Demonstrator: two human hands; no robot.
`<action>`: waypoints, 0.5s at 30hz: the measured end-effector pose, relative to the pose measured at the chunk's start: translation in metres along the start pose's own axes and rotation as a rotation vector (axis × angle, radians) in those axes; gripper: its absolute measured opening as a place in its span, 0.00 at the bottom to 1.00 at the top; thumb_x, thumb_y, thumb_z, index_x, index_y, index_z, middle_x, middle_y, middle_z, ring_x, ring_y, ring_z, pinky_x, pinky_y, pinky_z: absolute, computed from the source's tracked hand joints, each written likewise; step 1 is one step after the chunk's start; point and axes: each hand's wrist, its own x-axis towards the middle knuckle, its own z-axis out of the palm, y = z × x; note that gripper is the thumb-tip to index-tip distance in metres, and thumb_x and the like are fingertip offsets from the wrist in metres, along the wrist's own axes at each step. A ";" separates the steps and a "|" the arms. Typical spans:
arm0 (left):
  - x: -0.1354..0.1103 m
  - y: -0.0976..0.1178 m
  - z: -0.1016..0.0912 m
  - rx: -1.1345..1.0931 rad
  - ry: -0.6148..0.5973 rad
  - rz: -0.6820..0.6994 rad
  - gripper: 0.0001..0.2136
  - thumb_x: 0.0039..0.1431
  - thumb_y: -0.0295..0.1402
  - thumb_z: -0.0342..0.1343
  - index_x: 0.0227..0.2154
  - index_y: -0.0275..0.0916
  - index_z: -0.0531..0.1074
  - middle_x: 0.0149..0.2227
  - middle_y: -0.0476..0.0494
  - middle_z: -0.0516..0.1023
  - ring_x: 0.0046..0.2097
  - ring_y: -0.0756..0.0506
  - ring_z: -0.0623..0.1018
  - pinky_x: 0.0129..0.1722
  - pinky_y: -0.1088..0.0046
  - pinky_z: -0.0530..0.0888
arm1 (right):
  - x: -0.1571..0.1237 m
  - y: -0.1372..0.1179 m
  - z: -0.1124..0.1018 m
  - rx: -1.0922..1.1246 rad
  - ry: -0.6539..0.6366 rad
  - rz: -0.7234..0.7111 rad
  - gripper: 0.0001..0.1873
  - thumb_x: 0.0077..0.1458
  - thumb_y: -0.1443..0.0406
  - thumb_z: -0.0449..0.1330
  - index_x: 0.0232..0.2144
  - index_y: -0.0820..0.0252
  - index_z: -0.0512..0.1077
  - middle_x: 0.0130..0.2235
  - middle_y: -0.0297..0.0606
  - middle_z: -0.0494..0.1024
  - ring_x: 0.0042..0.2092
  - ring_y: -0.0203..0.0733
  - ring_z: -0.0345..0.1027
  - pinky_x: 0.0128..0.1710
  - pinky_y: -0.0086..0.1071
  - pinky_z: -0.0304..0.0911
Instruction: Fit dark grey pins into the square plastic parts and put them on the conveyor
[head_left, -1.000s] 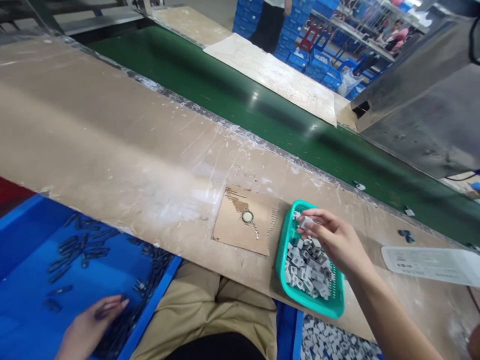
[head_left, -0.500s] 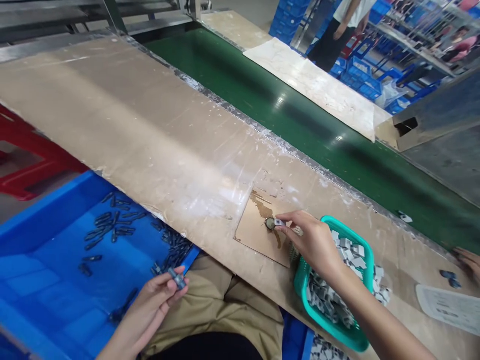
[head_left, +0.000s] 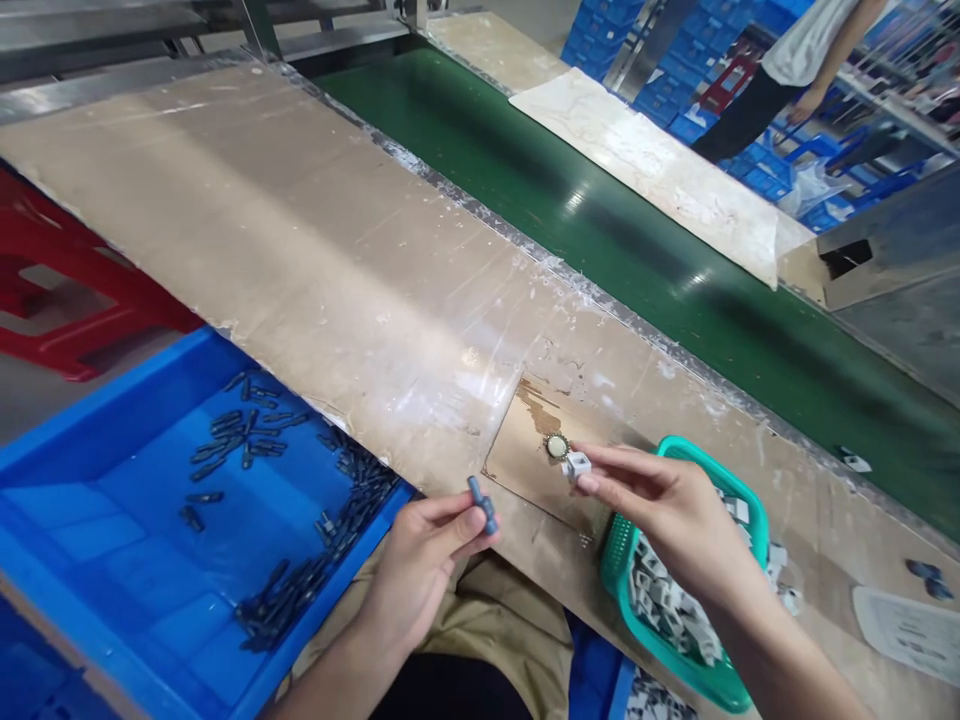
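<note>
My left hand (head_left: 439,540) pinches a dark blue-grey stepped plastic pin (head_left: 482,504) at the table's near edge. In my right hand (head_left: 664,500), thumb and fingers grip a small white plastic block (head_left: 577,464) with an opening in it. The block is just beside a small round cap (head_left: 556,446) with a pale middle and a dark notched rim, which lies on a stained brown board (head_left: 517,455). Under my right forearm stands a green basket (head_left: 616,560) of similar white-grey pieces. The two held parts are apart from each other.
A blue bin (head_left: 105,560) at the left holds many dark pins. Beyond the table (head_left: 315,260) runs a green conveyor belt (head_left: 480,150) with a small part (head_left: 853,459) on it. A white plastic lid (head_left: 907,625) lies at the right. A person (head_left: 795,70) stands across the belt.
My left hand has moved right and up from the bin, bringing the pin nearer the block. My right hand has drawn the block back from the round cap. A hand at the far right has left view.
</note>
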 end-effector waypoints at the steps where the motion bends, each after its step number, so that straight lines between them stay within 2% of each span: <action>1: 0.002 -0.002 0.009 -0.016 -0.024 0.008 0.10 0.40 0.31 0.68 0.27 0.32 0.79 0.27 0.43 0.79 0.31 0.51 0.77 0.34 0.82 0.76 | -0.008 -0.004 0.001 0.085 -0.028 0.062 0.17 0.44 0.60 0.67 0.39 0.55 0.78 0.36 0.39 0.81 0.35 0.45 0.76 0.35 0.35 0.73; 5: 0.006 -0.010 0.034 -0.049 -0.050 0.011 0.10 0.38 0.30 0.69 0.26 0.31 0.78 0.26 0.43 0.79 0.29 0.51 0.77 0.32 0.80 0.76 | -0.030 -0.012 0.008 0.239 -0.016 0.144 0.16 0.41 0.63 0.69 0.36 0.54 0.78 0.34 0.39 0.82 0.33 0.43 0.77 0.34 0.32 0.74; 9: 0.004 -0.013 0.039 0.023 -0.025 0.058 0.11 0.36 0.31 0.70 0.25 0.33 0.79 0.26 0.43 0.79 0.29 0.48 0.77 0.30 0.77 0.77 | -0.036 -0.016 0.012 0.235 -0.004 0.118 0.14 0.40 0.65 0.69 0.34 0.56 0.79 0.30 0.38 0.82 0.30 0.41 0.77 0.30 0.27 0.74; 15: -0.001 -0.010 0.041 0.372 -0.019 0.347 0.04 0.40 0.24 0.66 0.20 0.37 0.78 0.23 0.48 0.77 0.27 0.51 0.76 0.27 0.83 0.73 | -0.039 -0.020 0.020 0.190 -0.071 0.070 0.12 0.41 0.66 0.68 0.33 0.57 0.79 0.30 0.37 0.81 0.29 0.41 0.76 0.29 0.26 0.73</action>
